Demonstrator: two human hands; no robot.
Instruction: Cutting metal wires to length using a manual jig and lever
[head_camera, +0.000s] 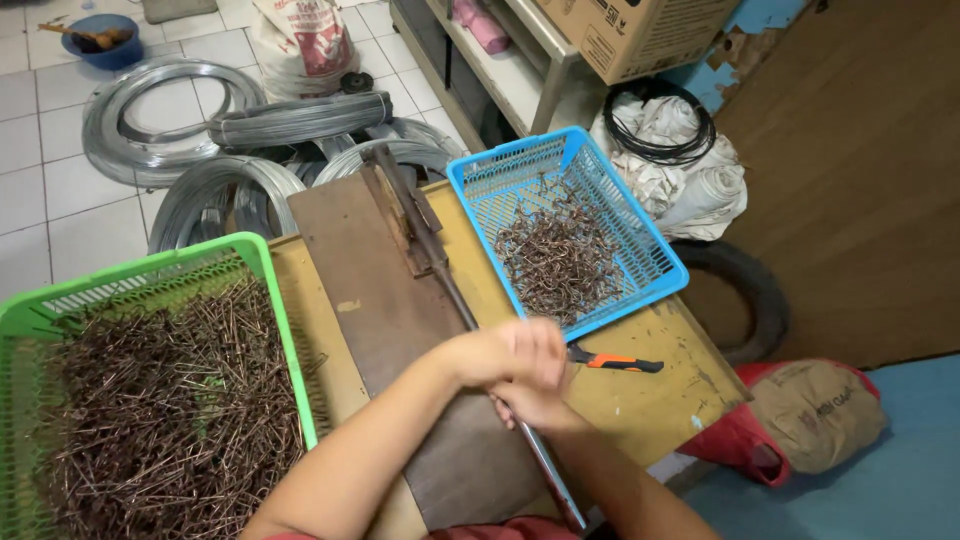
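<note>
A long metal lever bar (432, 262) lies along a dark brown board (372, 300) on a yellow worktable (640, 390). My left hand (500, 352) is closed over the bar at the table's near middle. My right hand (535, 402) sits just beneath it, touching it, and grips the same bar, which comes out again below my wrist. A green basket (265, 262) at the left holds several straight rusty wire pieces (170, 400). A blue basket (660, 260) at the right holds bent wire pieces (555, 262). Orange-and-black pliers (615, 362) lie just right of my hands.
Several coils of grey wire (150, 120) lie on the tiled floor behind the table, with a sack (300, 40) and a blue bowl (100, 40). A metal shelf (540, 40), a cardboard box (640, 35), a black tyre (755, 295) and a red bag (790, 420) are at the right.
</note>
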